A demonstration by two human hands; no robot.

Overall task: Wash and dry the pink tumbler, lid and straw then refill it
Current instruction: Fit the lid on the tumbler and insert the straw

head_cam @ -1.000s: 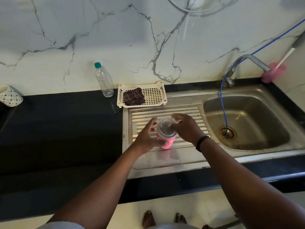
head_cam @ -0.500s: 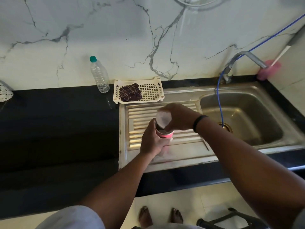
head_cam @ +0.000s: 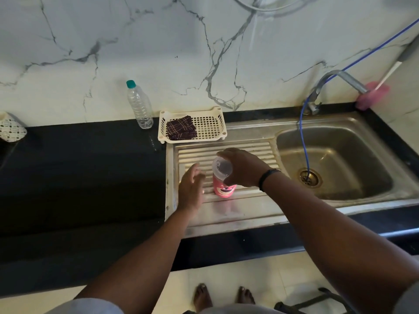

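- Tumbler (head_cam: 223, 189) first: from the head camera, my only view, I see the pink tumbler standing upright on the ribbed drainboard (head_cam: 254, 152), left of the sink basin (head_cam: 340, 159).
- My right hand (head_cam: 243, 168) comes over its top, fingers curled round the clear lid (head_cam: 222, 167), which sits tilted at the tumbler's mouth. I cannot tell whether it is still seated or already free.
- My left hand (head_cam: 191, 189) is just beside the tumbler on its left, fingers loose and spread, gripping nothing and apart from the pink wall.
- No straw shows in this view.
- Further back: a white basket (head_cam: 213, 128) holding a folded dark cloth (head_cam: 181, 128), a plastic bottle (head_cam: 139, 105) beside it on the black counter (head_cam: 79, 166), and the tap (head_cam: 326, 87) with a blue hose (head_cam: 302, 137) running down to the drain.
- Risk as I judge it: with nothing steadying the body, a pull on a tight lid could tip the tumbler on the ridges and spill whatever is inside.
- A wet lid could also slip from my fingers toward the basin.
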